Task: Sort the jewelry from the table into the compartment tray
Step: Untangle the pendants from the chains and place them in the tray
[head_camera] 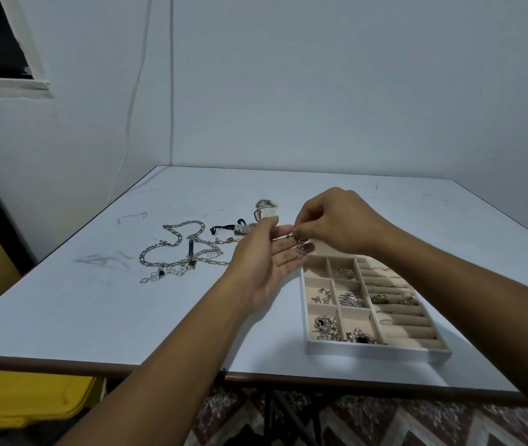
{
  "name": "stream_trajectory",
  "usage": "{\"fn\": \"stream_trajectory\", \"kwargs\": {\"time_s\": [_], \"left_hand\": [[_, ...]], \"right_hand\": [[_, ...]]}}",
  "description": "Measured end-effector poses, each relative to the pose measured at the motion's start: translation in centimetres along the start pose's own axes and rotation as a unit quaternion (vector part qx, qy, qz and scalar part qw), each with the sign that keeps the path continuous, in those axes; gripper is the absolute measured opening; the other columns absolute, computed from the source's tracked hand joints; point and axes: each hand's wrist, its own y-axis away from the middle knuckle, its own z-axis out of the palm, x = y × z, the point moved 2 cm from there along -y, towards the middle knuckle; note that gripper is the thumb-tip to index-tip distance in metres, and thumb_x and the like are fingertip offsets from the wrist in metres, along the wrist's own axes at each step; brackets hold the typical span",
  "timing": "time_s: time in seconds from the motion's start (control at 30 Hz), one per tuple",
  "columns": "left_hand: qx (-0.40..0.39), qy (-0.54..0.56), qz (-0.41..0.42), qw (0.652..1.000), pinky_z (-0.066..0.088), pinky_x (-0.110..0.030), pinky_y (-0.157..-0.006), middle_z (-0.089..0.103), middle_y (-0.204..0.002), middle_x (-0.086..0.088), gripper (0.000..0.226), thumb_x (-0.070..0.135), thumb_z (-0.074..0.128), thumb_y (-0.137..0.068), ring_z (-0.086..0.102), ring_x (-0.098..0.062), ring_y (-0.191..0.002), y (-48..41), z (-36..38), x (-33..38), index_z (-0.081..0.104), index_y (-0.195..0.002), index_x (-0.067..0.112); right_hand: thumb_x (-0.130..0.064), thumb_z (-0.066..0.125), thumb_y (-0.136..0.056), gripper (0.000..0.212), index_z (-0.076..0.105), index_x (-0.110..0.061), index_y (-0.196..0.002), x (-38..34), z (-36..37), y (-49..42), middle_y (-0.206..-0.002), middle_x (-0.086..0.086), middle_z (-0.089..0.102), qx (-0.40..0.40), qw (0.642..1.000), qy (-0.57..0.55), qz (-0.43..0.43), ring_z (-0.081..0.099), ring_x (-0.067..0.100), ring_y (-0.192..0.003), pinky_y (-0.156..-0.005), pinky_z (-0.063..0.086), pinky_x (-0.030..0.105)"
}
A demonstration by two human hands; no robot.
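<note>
Pinching a small chain (299, 249) in the right hand (336, 223), fingertips closed on its top end, over the flat, upturned left hand (266, 262), just beyond the far corner of the compartment tray (368, 350). Best lowered slack-first into one cell, clear of the dividers. Larger chains (179, 252) lying apart on the table (95, 310).

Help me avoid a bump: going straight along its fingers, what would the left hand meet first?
Probably the trinket pinched by the right hand, right at the fingertips of the left hand; depth unclear.
</note>
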Motion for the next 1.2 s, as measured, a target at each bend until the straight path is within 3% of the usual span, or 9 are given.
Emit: {"fn": "stream_trajectory", "kwargs": {"time_s": [0.27,0.4,0.57,0.9,1.07,1.2], "left_hand": [[-0.030,-0.050,-0.017,0.998,0.059,-0.033,-0.072,0.070,-0.067,-0.010,0.035,0.032,0.042,-0.099,0.070,-0.022,-0.063,1.2,0.9,-0.1,0.056,-0.112,0.002],[-0.041,-0.069,-0.024,0.997,0.057,-0.035,-0.075,0.071,-0.068,-0.010,0.032,0.033,0.043,-0.099,0.070,-0.022,-0.065,2.1,1.2,0.1,0.057,-0.105,0.005],[-0.057,-0.092,-0.032,0.994,0.059,-0.030,-0.063,0.070,-0.068,-0.009,0.034,0.033,0.044,-0.099,0.070,-0.022,-0.064,3.1,1.3,0.1,0.057,-0.109,0.004],[-0.033,-0.147,-0.038,0.988,0.055,-0.038,-0.088,0.066,-0.089,-0.014,0.042,0.040,0.046,-0.097,0.068,-0.026,-0.083,4.0,1.3,-0.4,0.058,-0.116,0.005],[-0.034,-0.148,-0.037,0.988,0.056,-0.038,-0.087,0.067,-0.077,-0.009,0.041,0.040,0.048,-0.097,0.067,-0.025,-0.078,4.3,1.2,-0.5,0.058,-0.115,0.005],[-0.041,-0.134,-0.057,0.988,0.057,-0.039,-0.086,0.066,-0.088,-0.016,0.040,0.040,0.049,-0.096,0.067,-0.029,-0.082,4.6,1.0,-0.3,0.056,-0.114,0.005]], "right_hand": [[-0.018,0.070,-0.078,0.006,0.074,-0.020,-0.075,0.5,-0.8,2.2,-0.068,-0.007,0.069,0.011,1.000,-0.014,0.017,0.058,0.007,-0.061,-0.057,0.045,0.021],[-0.019,0.070,-0.078,0.007,0.073,-0.022,-0.072,0.7,-1.1,3.1,-0.066,-0.007,0.068,0.016,0.999,-0.019,0.023,0.058,0.008,-0.059,-0.051,0.044,0.015],[-0.020,0.072,-0.077,0.009,0.072,-0.023,-0.069,0.9,-1.1,4.2,-0.061,-0.007,0.067,0.022,0.999,-0.023,0.026,0.056,0.005,-0.054,-0.048,0.042,0.012],[-0.024,0.073,-0.079,0.009,0.072,-0.022,-0.070,1.5,-0.7,6.0,-0.068,-0.003,0.068,0.024,0.999,-0.031,0.036,0.061,0.012,-0.064,-0.063,0.049,0.027],[-0.026,0.071,-0.080,0.009,0.072,-0.021,-0.072,1.7,-0.3,6.6,-0.068,-0.004,0.070,0.019,0.998,-0.031,0.046,0.066,0.016,-0.067,-0.063,0.050,0.026],[-0.026,0.071,-0.079,0.011,0.072,-0.023,-0.069,1.9,0.0,6.9,-0.067,-0.002,0.070,0.024,0.998,-0.034,0.051,0.067,0.013,-0.065,-0.065,0.051,0.027]]}}
